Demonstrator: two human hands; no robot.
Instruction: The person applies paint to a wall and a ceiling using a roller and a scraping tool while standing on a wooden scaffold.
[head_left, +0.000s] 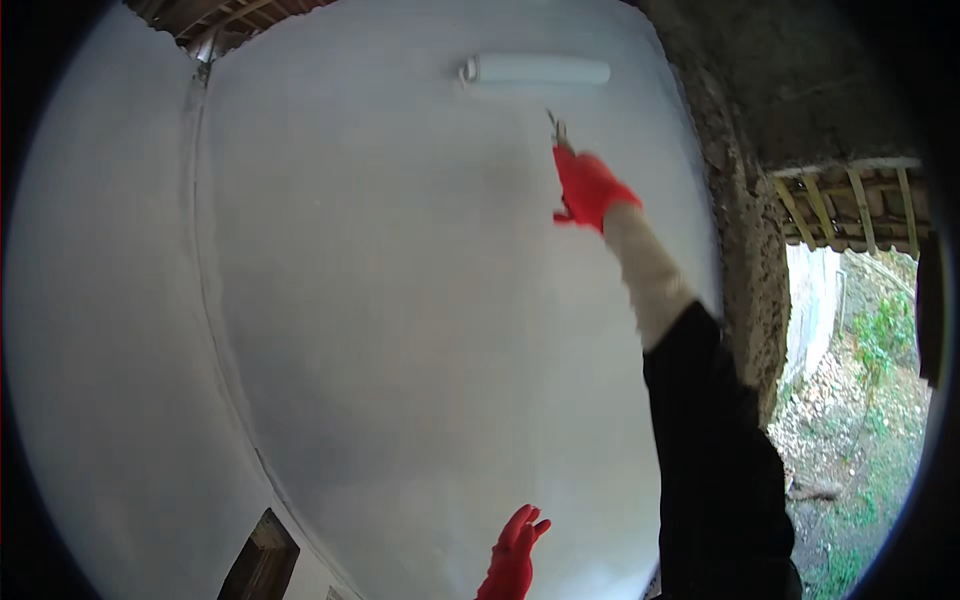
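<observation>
A white paint roller (540, 70) lies level against the upper part of a white wall (420, 300). My right hand (592, 184), in a red glove, grips the roller's handle (562, 139) just below it, with the arm stretched upward. The wire frame between handle and roller shows only in part. Low in the view is my left hand (517, 547), also gloved in red, its fingers raised and slightly apart, holding nothing. Whether its fingertips touch the wall cannot be told.
A second white wall (105, 300) meets this one at a corner on the left, with a dark wooden frame (262, 559) low in it. Rough bare masonry (750, 262) edges the painted wall on the right. Beyond is an opening onto rubble and plants (885, 337). Roof timbers (232, 19) show above.
</observation>
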